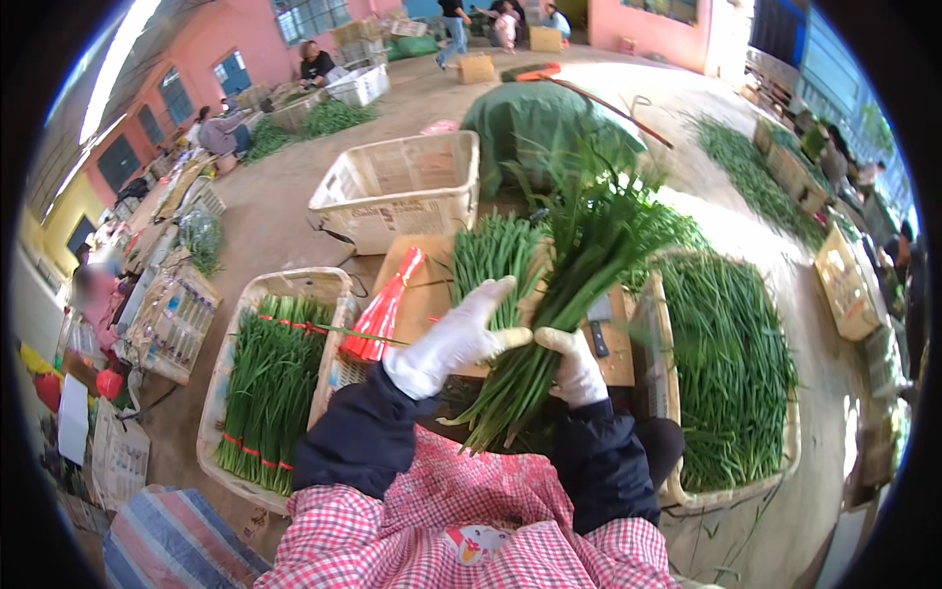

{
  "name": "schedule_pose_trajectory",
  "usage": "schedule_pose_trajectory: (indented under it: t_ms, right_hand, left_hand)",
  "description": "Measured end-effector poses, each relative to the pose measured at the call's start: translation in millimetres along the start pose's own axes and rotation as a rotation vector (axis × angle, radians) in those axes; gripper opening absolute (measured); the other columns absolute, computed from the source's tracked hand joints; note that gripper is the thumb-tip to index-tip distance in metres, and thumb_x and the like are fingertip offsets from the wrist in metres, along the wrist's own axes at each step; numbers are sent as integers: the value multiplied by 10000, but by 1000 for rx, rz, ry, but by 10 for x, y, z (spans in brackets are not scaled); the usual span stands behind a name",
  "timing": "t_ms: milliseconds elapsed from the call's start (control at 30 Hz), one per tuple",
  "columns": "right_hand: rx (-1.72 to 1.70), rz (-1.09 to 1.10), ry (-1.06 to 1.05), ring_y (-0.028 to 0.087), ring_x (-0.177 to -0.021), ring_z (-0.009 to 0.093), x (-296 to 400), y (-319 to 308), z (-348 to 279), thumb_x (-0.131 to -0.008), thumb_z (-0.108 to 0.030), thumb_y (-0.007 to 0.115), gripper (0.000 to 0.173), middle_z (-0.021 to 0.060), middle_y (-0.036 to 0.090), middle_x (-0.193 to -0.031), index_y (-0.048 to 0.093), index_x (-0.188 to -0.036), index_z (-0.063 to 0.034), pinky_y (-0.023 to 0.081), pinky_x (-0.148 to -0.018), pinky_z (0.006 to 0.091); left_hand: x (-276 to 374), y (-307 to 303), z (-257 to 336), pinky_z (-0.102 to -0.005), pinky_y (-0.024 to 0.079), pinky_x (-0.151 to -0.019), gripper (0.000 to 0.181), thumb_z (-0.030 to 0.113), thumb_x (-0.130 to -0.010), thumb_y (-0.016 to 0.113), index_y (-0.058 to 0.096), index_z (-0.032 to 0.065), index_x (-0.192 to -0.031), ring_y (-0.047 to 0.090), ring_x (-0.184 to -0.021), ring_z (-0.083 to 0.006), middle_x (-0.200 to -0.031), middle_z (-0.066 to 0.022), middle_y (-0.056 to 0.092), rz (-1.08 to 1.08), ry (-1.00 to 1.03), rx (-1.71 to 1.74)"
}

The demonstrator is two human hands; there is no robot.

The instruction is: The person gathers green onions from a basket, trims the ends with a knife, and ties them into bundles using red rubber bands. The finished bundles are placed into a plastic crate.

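My right hand [574, 364], in a white glove, grips a loose bunch of long green leafy stalks, like garlic chives [581, 283]. The bunch slants, its cut ends low over my lap and its leaf tips up to the right. My left hand [460, 335], also gloved, is beside the bunch with its fingers spread and nothing in its palm. Behind it, a pile of the same stalks [497, 254] lies on a wooden board [425, 288]. Red and white tie strips [383, 313] lie at the board's left. A knife with a black handle [600, 335] rests at its right.
On the left a plastic crate [213, 412] holds stalk bundles tied with red bands. A crate on the right [791, 434] is heaped with loose stalks. Beyond the board stand another crate [434, 210] and a green-covered heap [530, 110]. Several people sit farther off among crates and greens.
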State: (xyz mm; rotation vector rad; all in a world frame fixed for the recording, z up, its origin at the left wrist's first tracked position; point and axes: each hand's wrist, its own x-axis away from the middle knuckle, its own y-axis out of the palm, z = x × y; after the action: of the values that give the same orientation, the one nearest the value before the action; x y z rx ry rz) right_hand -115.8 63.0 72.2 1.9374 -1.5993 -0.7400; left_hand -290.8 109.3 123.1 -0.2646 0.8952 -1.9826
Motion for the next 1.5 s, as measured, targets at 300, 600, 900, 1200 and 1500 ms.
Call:
schedule_pose_trajectory:
  t_ms: [300, 600, 900, 1200, 1500]
  right_hand:
    - [62, -288, 302, 617, -715, 233, -130, 156, 133, -768, -444, 666, 512, 113, 625, -794, 597, -987, 14, 514, -691, 341]
    - [202, -363, 490, 639, -736, 148, -86, -172, 463, -832, -341, 684, 489, 71, 663, -946, 550, -1174, -19, 523, -665, 283]
    - [531, -21, 515, 373, -478, 69, 419, -858, 322, -947, -227, 516, 252, -27, 435, -567, 634, -883, -14, 309, -455, 224]
    - [511, -23, 258, 514, -669, 82, 570, -640, 319, -902, -81, 518, 174, -1, 583, -767, 635, -1016, -20, 414, -629, 219]
    - [563, 17, 83, 569, -948, 111, 489, 7, 237, -881, -106, 629, 274, 34, 645, -1043, 618, -1139, -16, 442, -874, 249]
  left_hand:
    - [-125, -123, 61, -333, 455, -900, 528, 216, -836, 658, 483, 22, -1294, 556, -1079, -192, -1172, -110, 594, -326, -182, 889]
    - [-79, -308, -42, -341, 510, -782, 479, 188, -786, 587, 511, -40, -1200, 641, -791, -231, -768, -97, 633, 16, -187, 1093]
    - [207, -1193, -1246, -433, 445, -933, 323, 160, -866, 585, 533, 15, -1150, 550, -713, -161, -733, 5, 535, 386, -6, 1504]
    - [415, -1279, -1460, -415, 437, -946, 277, 172, -894, 550, 505, 18, -1120, 565, -725, -148, -746, 8, 542, 568, -68, 1454]
    - [466, -1279, -1422, -419, 434, -949, 300, 173, -884, 568, 517, 14, -1134, 564, -742, -157, -752, -1, 543, 545, -71, 1442]
